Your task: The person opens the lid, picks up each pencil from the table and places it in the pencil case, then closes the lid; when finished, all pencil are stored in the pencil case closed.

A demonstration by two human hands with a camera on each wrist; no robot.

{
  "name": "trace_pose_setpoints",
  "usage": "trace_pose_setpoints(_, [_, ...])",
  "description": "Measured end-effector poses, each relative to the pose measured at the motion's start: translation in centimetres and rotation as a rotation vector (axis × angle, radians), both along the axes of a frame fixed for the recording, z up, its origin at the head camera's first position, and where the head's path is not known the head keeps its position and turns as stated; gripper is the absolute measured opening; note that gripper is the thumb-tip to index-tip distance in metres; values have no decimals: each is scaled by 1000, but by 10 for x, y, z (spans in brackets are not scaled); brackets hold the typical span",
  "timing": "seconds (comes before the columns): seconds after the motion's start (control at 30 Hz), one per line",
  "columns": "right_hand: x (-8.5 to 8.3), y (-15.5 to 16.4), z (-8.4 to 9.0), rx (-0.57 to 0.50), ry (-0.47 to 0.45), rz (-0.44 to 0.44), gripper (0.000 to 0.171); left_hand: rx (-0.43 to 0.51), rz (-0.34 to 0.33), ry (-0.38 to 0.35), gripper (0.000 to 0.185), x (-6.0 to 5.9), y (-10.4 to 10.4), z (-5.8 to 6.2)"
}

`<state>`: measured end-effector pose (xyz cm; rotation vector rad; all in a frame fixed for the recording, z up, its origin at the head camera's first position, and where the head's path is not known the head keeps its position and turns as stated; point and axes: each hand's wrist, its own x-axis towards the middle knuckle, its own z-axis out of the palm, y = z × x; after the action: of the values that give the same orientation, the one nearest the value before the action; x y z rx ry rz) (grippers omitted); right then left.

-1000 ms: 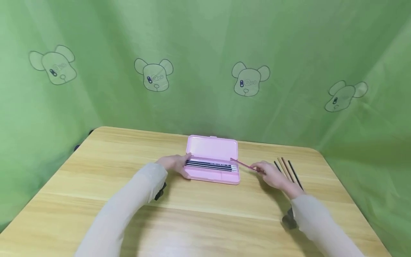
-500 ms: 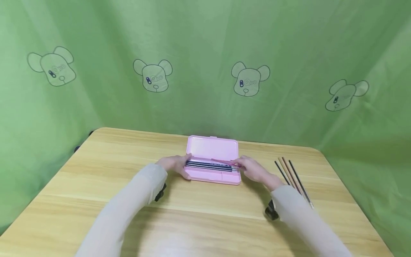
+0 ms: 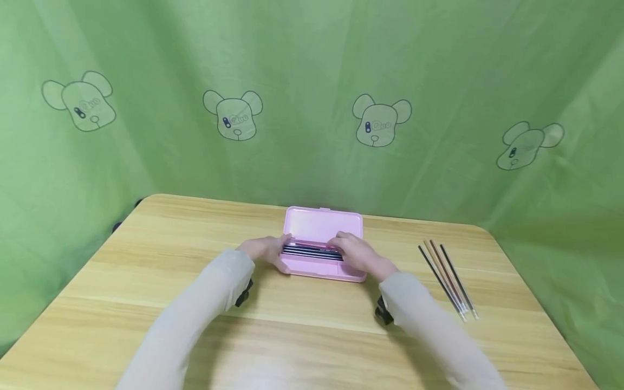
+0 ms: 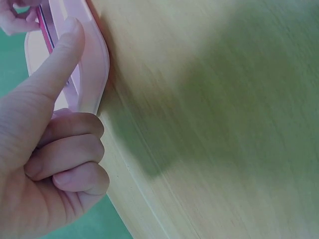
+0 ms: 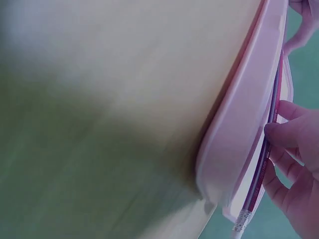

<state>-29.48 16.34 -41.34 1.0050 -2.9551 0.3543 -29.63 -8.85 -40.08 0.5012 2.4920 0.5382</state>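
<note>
Right wrist view: right hand [image 5: 304, 193] pinches 1 red pencil [image 5: 257, 186], fingers [image 5: 277, 186] bent.

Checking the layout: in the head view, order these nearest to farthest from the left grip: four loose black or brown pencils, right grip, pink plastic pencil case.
1. Pink plastic pencil case: its left end touches the left grip.
2. Right grip: at the case's right.
3. Four loose pencils: farther right, on the table.

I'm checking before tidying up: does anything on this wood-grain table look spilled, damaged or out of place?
No spill or damage shows. Only the four slim black, tan and brown pencils look untidy, lying loosely fanned outside the open pink plastic pencil case.
</note>
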Motion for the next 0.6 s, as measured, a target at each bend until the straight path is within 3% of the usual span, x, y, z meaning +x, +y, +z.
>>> trace_pose_setpoints(0.37, [-8, -26, -2, 27, -54, -23, 41, 1, -2, -8, 106, 0, 0, 1])
trace_pose_setpoints(0.6, [-13, -26, -4, 46, -67, -1, 33, -15, 12, -13, 105, 0, 1, 3])
